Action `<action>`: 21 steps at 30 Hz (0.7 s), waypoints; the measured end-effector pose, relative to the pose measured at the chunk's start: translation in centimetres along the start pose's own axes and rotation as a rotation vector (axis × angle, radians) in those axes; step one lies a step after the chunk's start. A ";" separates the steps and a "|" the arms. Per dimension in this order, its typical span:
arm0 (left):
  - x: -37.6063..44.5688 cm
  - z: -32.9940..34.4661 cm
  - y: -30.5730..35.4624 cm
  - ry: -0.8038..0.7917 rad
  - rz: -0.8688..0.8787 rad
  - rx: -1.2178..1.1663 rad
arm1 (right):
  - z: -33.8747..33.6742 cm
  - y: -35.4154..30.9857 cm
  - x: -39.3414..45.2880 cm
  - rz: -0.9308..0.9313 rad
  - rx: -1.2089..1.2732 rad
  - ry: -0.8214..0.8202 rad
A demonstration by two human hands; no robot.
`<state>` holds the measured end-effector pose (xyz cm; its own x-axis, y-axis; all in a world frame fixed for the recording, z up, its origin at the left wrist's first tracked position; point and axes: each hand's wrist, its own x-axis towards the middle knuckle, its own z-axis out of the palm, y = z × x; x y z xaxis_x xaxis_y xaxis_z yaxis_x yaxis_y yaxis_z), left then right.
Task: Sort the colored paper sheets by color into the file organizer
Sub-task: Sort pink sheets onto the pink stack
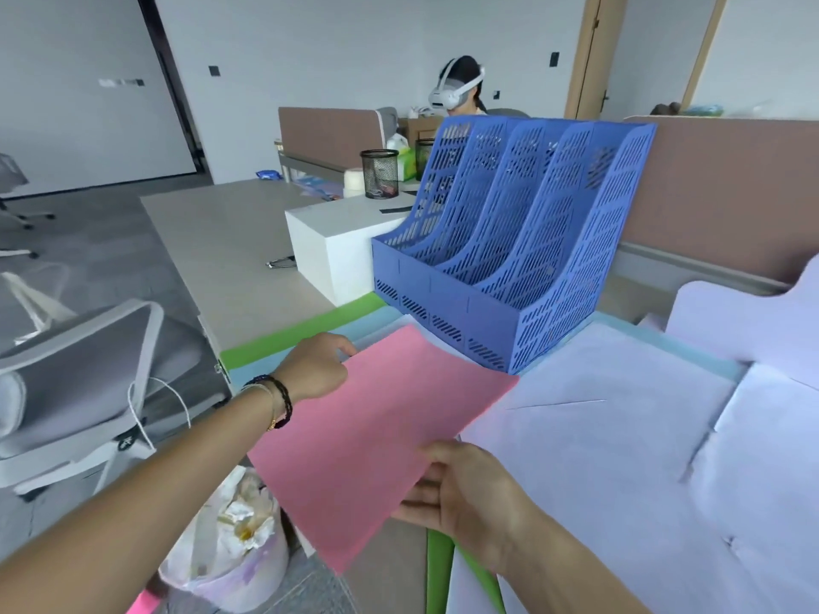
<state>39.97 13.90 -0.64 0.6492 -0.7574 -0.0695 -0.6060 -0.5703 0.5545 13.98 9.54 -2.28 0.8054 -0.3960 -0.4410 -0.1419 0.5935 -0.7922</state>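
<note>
A pink paper sheet [376,436] hangs in the air just in front of the blue file organizer [509,241], whose slots look empty. My left hand [317,367] pinches the sheet's far left edge. My right hand [465,485] grips its near right edge, fingers under the paper and thumb on top. Pale lilac sheets [620,436] cover the desk to the right. Green sheets [443,565] and a light blue sheet [266,370] peek out from under the pile.
A white box [337,245] stands left of the organizer with a black mesh pen cup [380,172] behind it. A brown partition [731,201] backs the desk. A grey chair [88,370] and a lined waste bin [235,547] sit at the left. A person wearing a headset sits far behind.
</note>
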 end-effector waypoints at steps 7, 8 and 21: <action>1.3 1.2 -0.5 0.147 -0.009 -0.006 | -1.0 -0.5 -0.4 0.022 0.015 -0.040; 1.3 1.4 -0.5 0.158 -0.006 -0.012 | -1.1 -0.6 -0.4 0.022 0.015 -0.041; 2.3 2.6 -0.6 0.233 0.006 -0.017 | -1.3 -1.2 -0.2 0.013 0.073 -0.019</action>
<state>40.59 11.66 -3.29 0.7352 -0.6660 0.1260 -0.6038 -0.5591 0.5682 13.19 8.00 -1.83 0.8145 -0.3750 -0.4427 -0.1106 0.6487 -0.7530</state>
